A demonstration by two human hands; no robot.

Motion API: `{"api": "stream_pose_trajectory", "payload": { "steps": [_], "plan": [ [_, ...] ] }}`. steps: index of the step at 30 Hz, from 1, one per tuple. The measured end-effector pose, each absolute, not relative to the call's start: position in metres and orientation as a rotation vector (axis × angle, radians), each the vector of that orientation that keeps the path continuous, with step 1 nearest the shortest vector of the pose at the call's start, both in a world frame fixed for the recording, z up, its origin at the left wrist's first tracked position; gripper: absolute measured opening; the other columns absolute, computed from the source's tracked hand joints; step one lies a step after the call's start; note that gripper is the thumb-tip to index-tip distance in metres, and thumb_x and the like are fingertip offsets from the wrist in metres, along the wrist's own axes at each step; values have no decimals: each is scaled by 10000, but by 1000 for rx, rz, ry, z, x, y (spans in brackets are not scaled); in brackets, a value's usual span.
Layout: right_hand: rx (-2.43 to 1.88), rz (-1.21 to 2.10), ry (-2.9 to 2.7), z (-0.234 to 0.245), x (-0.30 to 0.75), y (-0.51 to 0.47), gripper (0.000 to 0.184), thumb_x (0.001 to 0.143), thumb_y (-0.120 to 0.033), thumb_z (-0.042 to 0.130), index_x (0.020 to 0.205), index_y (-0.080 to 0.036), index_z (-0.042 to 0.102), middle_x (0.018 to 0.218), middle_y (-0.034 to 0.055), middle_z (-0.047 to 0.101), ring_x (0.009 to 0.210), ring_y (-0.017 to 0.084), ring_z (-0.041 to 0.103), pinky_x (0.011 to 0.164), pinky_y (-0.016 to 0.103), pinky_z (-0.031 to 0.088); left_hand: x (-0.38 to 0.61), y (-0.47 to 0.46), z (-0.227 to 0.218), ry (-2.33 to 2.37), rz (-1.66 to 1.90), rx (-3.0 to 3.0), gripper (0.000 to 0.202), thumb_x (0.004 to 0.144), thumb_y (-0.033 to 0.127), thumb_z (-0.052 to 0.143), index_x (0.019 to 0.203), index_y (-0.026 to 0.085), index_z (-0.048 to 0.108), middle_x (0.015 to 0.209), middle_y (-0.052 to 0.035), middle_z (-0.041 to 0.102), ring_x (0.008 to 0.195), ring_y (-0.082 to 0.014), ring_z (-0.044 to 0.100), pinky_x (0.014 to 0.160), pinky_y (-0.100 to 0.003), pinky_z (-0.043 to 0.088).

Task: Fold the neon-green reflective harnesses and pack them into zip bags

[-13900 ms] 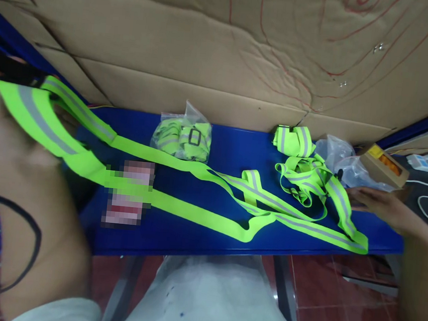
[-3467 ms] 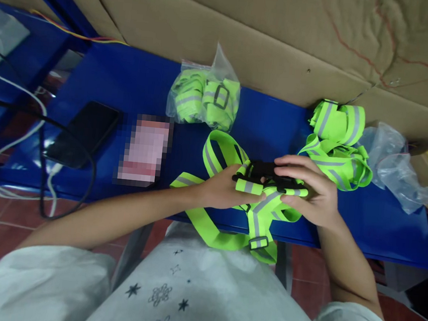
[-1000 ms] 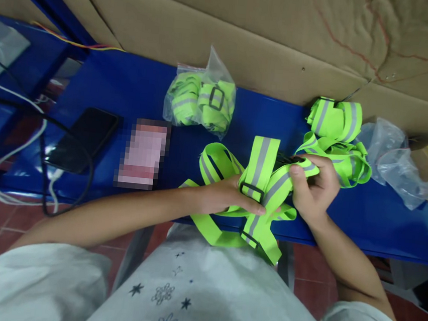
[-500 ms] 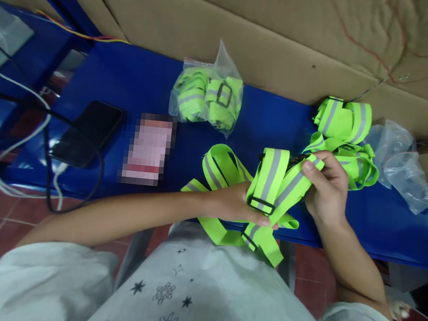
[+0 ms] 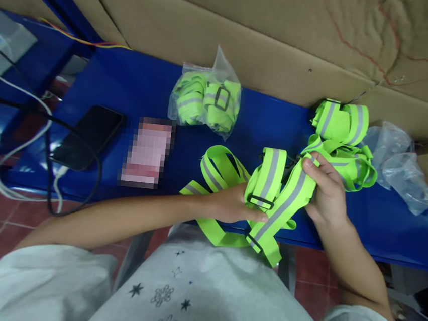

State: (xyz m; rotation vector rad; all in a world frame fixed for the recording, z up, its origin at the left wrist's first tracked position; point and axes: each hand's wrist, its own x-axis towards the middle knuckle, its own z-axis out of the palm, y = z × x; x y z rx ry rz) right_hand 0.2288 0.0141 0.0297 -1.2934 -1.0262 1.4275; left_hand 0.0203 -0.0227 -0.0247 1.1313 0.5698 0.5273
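A neon-yellow reflective strap [image 5: 285,206] with a grey stripe and black slide buckles lies across both hands at the table's front edge. My left hand [image 5: 234,204] is closed on its folded part, with some fingers hidden under the webbing. Between thumb and fingers, my right hand [image 5: 327,186] pinches the strap's upper end. One black buckle [image 5: 260,202] sits over the left hand, and another buckle [image 5: 254,243] is lower, near the loose tail. A strap loop [image 5: 217,168] lies left of the left hand. Just beyond the right hand rests a bundle of similar straps [image 5: 353,161].
A clear bag of rolled straps [image 5: 204,101] stands at the back of the blue table [image 5: 275,116]. Further left are a pixelated pink item [image 5: 146,151], a black phone-like device [image 5: 87,135] and looped cables [image 5: 18,189]. Crumpled clear bags [image 5: 406,169] lie at right.
The strap section between the hands now lies flatter and straighter, over the left fingertips down to the lower buckle. The right hand still pinches its upper end; the view has shifted slightly.
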Motion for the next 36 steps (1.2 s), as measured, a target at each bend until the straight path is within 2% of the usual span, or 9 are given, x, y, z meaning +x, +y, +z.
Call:
{"api": "stream_pose_trajectory", "payload": {
  "steps": [5, 8, 11, 15, 20, 24, 28, 31, 36],
  "plan": [
    [-1176, 1158, -1221, 30, 237, 15, 322, 814, -451, 862, 815, -246, 614, 643, -54, 555, 501, 94, 462, 451, 254, 387, 10, -10, -1, 500, 525, 1012, 781, 673, 352, 947, 1377, 228, 632, 1444, -102, 664, 1348, -322, 624, 1133, -471, 527],
    [-1020, 868, -1443, 30, 245, 13, 244, 829, -410, 860, 920, -267, 684, 792, -25, 701, 682, 154, 675, 602, 300, 547, -2, 4, 15, 523, 738, 1096, 944, 658, 348, 966, 1496, 303, 531, 1573, -75, 553, 1500, -309, 481, 1243, -453, 418],
    [-880, 644, -1627, 30, 243, 7, 185, 880, -350, 815, 1011, -272, 710, 951, 15, 769, 912, 222, 765, 807, 386, 618, -7, 10, 24, 530, 825, 1212, 864, 710, 379, 941, 1478, 286, 556, 1497, -80, 618, 1489, -288, 494, 1270, -404, 367],
    [-807, 460, -1777, 29, 232, 0, 169, 930, -324, 743, 1088, -279, 700, 1011, 49, 760, 974, 244, 753, 885, 444, 617, 6, 0, 21, 735, 815, 1288, 563, 800, 399, 863, 1290, 203, 666, 1219, -67, 741, 1180, -250, 679, 1049, -353, 520],
    [-976, 435, -1768, 21, 227, 2, 421, 896, -395, 770, 1286, -280, 657, 1286, 117, 666, 1201, 286, 665, 1007, 455, 585, 15, -5, 8, 741, 867, 1103, 275, 853, 389, 787, 1014, 174, 730, 978, -29, 760, 975, -200, 702, 922, -314, 547],
    [-1074, 809, -1813, 14, 225, 5, 339, 943, -463, 722, 1213, -264, 672, 1061, 55, 715, 925, 216, 711, 801, 377, 626, 5, 4, 6, 760, 975, 788, 449, 713, 516, 869, 993, 193, 731, 970, -12, 761, 1003, -225, 709, 934, -363, 568],
    [-1164, 840, -1784, 12, 223, 6, 302, 952, -441, 713, 758, -220, 644, 579, -39, 464, 497, 96, 425, 438, 236, 370, 7, 4, 5, 782, 944, 669, 527, 627, 507, 918, 1023, 225, 715, 1051, -25, 767, 1084, -269, 715, 970, -413, 581],
    [-1129, 791, -1685, 11, 223, 7, 333, 900, -432, 777, 703, -215, 618, 546, -53, 418, 473, 76, 338, 414, 219, 280, 14, -2, 3, 789, 908, 693, 601, 609, 398, 960, 1120, 231, 691, 1136, -30, 760, 1181, -266, 687, 1057, -417, 540],
    [-1116, 807, -1581, 4, 220, 6, 254, 841, -437, 832, 798, -234, 685, 619, -42, 542, 530, 100, 453, 454, 230, 378, 18, -8, 3, 853, 661, 909, 513, 681, 413, 934, 1096, 198, 720, 1119, -58, 764, 1142, -280, 692, 1051, -442, 531]
  ]
}}
